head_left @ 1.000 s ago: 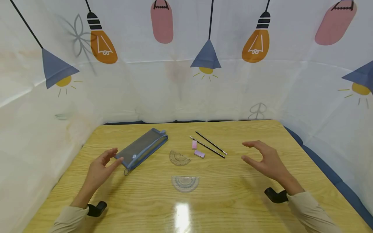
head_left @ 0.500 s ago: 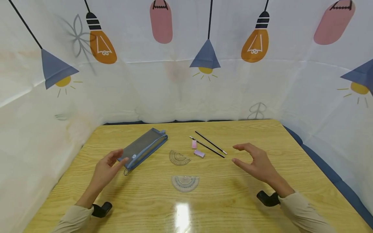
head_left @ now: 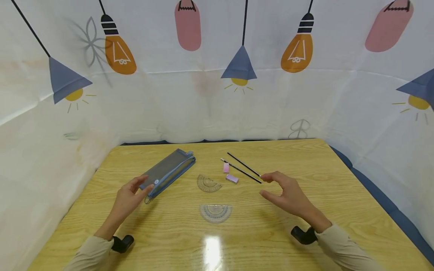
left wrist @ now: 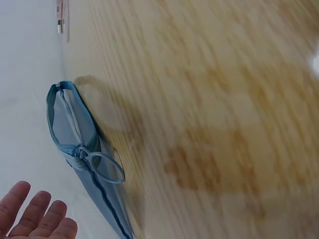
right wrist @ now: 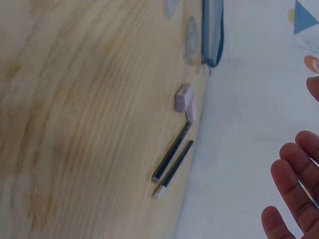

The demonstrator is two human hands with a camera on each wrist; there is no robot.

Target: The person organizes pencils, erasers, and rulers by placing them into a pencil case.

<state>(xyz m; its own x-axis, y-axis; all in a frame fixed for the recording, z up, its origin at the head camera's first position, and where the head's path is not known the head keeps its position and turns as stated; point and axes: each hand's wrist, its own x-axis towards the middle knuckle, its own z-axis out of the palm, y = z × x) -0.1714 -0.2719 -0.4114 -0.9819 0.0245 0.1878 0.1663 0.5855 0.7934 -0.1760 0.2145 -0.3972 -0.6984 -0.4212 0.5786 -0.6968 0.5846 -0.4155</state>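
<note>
The left hand and right hand, fingers relaxed and gripping nothing, hover over a glossy, yellow wood-grain table. Between them lies a clear plastic semicircular protractor, its printed scale too small to read. Beyond it lies a second, tilted clear protractor. Near the left hand is a blue-edged grey mesh zip pouch; its round white badge is illegible. Farther lie two pinkish-lilac block erasers and two slim black pencils, near the right hand. Behind hangs white cloth printed with blue lamps and orange bulbs.
</note>
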